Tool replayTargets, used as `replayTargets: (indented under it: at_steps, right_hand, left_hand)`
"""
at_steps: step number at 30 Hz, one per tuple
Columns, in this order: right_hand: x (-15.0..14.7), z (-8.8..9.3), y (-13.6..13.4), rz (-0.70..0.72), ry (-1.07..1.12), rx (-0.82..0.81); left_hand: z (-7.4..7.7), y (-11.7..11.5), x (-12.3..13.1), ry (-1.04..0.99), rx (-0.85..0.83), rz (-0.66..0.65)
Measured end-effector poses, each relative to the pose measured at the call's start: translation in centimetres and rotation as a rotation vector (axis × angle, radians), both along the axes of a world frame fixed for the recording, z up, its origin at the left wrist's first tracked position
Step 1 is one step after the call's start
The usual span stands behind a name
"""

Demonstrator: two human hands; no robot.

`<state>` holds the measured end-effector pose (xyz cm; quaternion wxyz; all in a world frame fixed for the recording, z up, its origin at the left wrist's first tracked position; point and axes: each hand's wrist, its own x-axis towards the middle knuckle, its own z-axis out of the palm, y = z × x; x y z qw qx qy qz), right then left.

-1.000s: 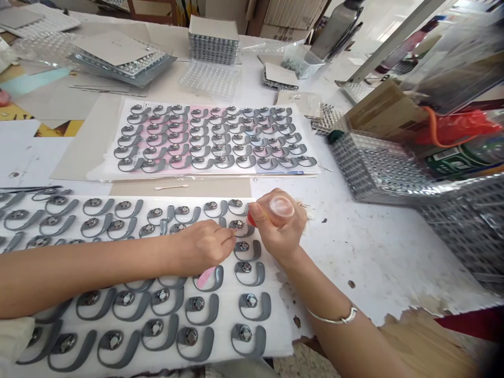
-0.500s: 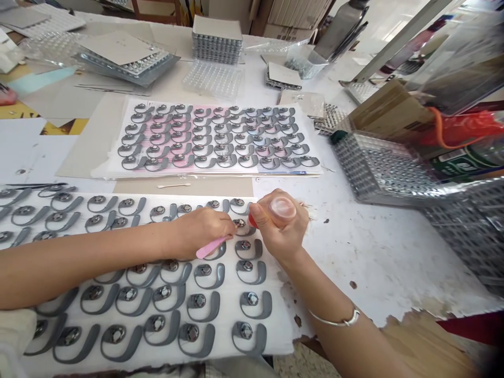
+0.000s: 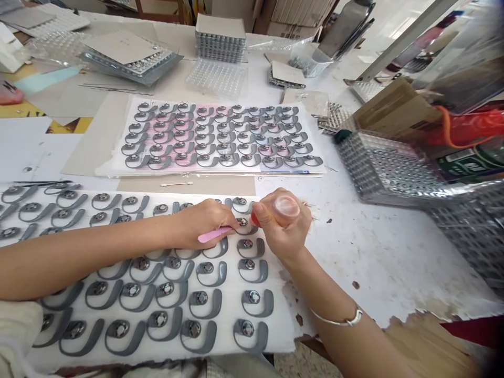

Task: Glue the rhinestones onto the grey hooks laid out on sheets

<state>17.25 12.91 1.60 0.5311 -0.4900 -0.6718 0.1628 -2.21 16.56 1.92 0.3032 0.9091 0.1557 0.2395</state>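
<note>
My left hand [image 3: 210,223] is closed on a flat pink stick [image 3: 212,235], its broad end pointing left and its tip hidden near my fingertips. My right hand [image 3: 284,233] wraps round a translucent orange squeeze bottle [image 3: 286,207], base up, its red end [image 3: 255,219] pointing left. Between the two hands lies a grey curved band with a round silver head [image 3: 242,222]; my left fingertips are beside that head, and I cannot tell if they touch. Rows of similar grey bands [image 3: 258,302] cover the white sheet [image 3: 277,336] under my hands.
Farther back, a second sheet [image 3: 118,163] carries more grey bands. A cotton swab [image 3: 176,184] lies between the sheets. Clear bead trays [image 3: 214,77], a stacked block of trays [image 3: 220,44] and a plastic tub [image 3: 311,60] stand behind. Wrapped trays [image 3: 381,168] and a cardboard box [image 3: 397,107] are at right.
The whole view has shifted slightly. The pink stick has tilted closer to level, and its broad end is a little higher. Both hands keep their grips over the same band.
</note>
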Motion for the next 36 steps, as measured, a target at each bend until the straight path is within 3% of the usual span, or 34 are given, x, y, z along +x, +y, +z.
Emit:
replayTargets:
  at_steps: [12,36]
  right_hand:
    - [-0.24,0.27,-0.16,0.02,0.046,-0.014]
    - [-0.83,0.3,0.1,0.06,0.085,0.107]
  left_hand:
    - [0.14,0.04,-0.04,0.035,-0.052,0.007]
    - [-0.61,0.72,-0.25,-0.055,-0.131,0.0]
